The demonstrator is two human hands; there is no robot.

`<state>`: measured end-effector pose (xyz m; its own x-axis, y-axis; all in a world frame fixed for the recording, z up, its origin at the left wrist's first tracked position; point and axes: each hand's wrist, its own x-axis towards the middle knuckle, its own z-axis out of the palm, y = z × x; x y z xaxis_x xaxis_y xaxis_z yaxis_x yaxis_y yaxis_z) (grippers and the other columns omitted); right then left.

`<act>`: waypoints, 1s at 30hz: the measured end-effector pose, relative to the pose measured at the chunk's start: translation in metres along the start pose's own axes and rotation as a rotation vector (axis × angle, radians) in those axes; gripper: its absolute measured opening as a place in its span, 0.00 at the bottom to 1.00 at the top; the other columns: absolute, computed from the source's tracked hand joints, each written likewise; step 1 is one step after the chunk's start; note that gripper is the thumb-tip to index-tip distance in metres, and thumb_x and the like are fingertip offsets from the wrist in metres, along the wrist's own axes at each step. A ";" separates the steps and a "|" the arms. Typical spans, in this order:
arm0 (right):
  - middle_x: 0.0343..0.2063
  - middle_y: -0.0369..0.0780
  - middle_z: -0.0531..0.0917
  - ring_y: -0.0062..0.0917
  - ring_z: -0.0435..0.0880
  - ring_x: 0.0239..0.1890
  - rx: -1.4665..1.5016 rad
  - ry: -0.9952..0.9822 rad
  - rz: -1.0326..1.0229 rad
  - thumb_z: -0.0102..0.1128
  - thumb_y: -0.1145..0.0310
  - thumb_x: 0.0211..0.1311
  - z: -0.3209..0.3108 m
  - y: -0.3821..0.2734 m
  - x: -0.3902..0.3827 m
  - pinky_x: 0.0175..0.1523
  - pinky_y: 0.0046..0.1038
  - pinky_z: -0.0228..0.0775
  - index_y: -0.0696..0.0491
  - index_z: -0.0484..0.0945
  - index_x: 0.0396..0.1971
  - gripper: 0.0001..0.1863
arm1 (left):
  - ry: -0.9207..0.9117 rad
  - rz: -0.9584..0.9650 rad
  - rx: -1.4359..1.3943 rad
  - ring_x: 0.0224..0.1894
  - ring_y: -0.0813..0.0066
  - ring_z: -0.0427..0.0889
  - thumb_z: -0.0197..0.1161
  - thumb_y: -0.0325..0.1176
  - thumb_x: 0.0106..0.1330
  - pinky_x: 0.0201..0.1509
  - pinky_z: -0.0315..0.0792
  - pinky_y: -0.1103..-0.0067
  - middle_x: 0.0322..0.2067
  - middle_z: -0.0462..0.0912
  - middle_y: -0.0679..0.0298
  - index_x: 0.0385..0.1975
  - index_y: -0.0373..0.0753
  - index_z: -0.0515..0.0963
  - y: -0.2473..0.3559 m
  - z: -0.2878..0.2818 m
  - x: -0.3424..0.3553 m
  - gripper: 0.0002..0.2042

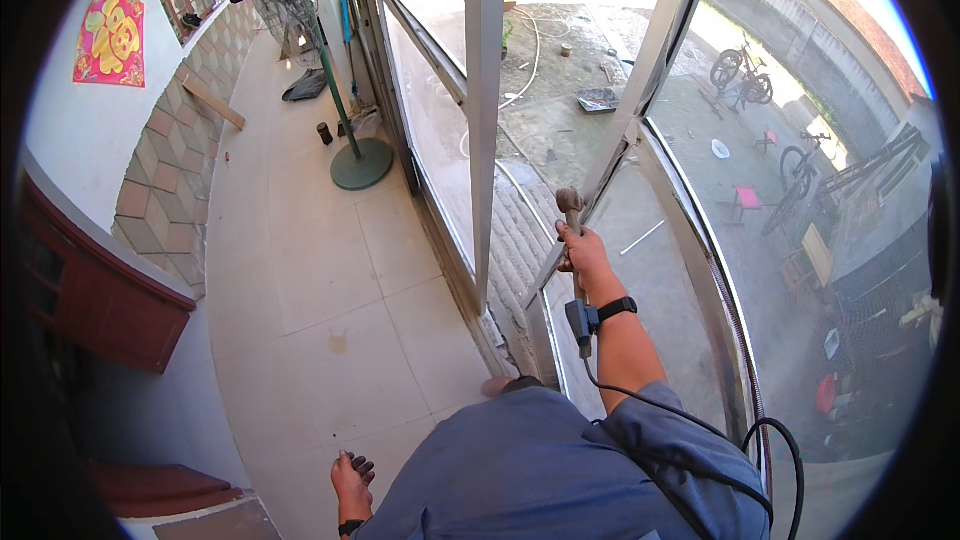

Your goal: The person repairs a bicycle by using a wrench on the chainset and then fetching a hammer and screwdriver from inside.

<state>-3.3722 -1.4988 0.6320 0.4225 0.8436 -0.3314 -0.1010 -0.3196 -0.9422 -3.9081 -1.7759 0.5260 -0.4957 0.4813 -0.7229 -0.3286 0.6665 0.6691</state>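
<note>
The right hand [586, 258], near the centre of the frame, is wrapped around a hammer-like tool [571, 205] with a brown, knobby head. The tool's long axis runs roughly up and down the frame, head toward the top, close beside a slanting metal door frame [662, 40]; I cannot tell whether they touch. The left hand [352, 480] is well apart at the lower edge, left of centre, its fingers loosely spread with nothing visible in them, so the right is the nearer to the frame.

A grey box [579, 321] sits at the right wrist, trailing a black cable [640, 398]. Left of the tool stands an upright metal post [483, 140].

Farther out, pale floor tiles [330, 270] fill the left half, with a green fan base [362, 163] toward the upper left. A red wall decoration [110, 36] hangs beyond it. Through the glass at right (bent by the lens) lies a sunlit yard with a bicycle [742, 75] and a small pink-red stool [746, 198].
</note>
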 end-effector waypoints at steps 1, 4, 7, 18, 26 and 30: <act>0.16 0.33 0.69 0.20 0.69 0.18 0.024 0.005 0.008 0.62 0.51 0.60 -0.001 -0.002 -0.001 0.25 0.30 0.71 0.57 0.75 0.32 0.21 | 0.002 -0.005 0.007 0.27 0.68 0.80 0.46 0.50 0.72 0.25 0.72 0.76 0.31 0.78 0.61 0.45 0.38 0.68 0.000 -0.001 0.001 0.19; 0.15 0.31 0.67 0.18 0.67 0.18 0.103 0.044 0.011 0.60 0.51 0.61 -0.008 -0.008 -0.001 0.27 0.30 0.71 0.56 0.75 0.32 0.20 | -0.005 0.005 0.031 0.27 0.68 0.80 0.46 0.50 0.72 0.25 0.72 0.76 0.31 0.78 0.60 0.45 0.38 0.68 0.003 0.002 0.008 0.19; 0.14 0.29 0.65 0.17 0.66 0.15 0.198 0.116 0.022 0.60 0.51 0.61 -0.029 -0.013 0.004 0.26 0.29 0.70 0.54 0.73 0.31 0.19 | 0.017 0.019 0.076 0.27 0.68 0.80 0.46 0.49 0.72 0.24 0.71 0.76 0.32 0.78 0.60 0.45 0.38 0.68 0.011 0.012 0.006 0.18; 0.14 0.30 0.63 0.17 0.60 0.12 0.521 0.368 0.019 0.60 0.58 0.62 -0.126 0.020 0.041 0.19 0.24 0.59 0.52 0.71 0.34 0.13 | -0.079 0.059 0.170 0.26 0.70 0.80 0.44 0.46 0.73 0.24 0.71 0.77 0.31 0.77 0.61 0.44 0.37 0.67 0.061 0.086 0.014 0.17; 0.12 0.30 0.62 0.17 0.60 0.10 0.514 0.524 0.005 0.59 0.56 0.63 -0.169 0.006 0.040 0.19 0.26 0.63 0.51 0.68 0.28 0.15 | -0.119 0.089 0.268 0.26 0.70 0.80 0.44 0.46 0.73 0.25 0.72 0.77 0.31 0.77 0.61 0.43 0.38 0.67 0.098 0.137 0.015 0.16; 0.11 0.29 0.62 0.17 0.60 0.10 0.529 0.590 -0.006 0.59 0.55 0.63 -0.181 0.007 0.045 0.19 0.26 0.63 0.50 0.68 0.27 0.15 | -0.121 0.088 0.279 0.26 0.70 0.80 0.44 0.46 0.74 0.24 0.72 0.77 0.31 0.77 0.60 0.43 0.38 0.67 0.108 0.148 0.023 0.16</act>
<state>-3.1909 -1.5413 0.6197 0.8172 0.4288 -0.3850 -0.4496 0.0564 -0.8914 -3.8363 -1.6090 0.5558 -0.4080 0.5970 -0.6907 -0.0471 0.7418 0.6690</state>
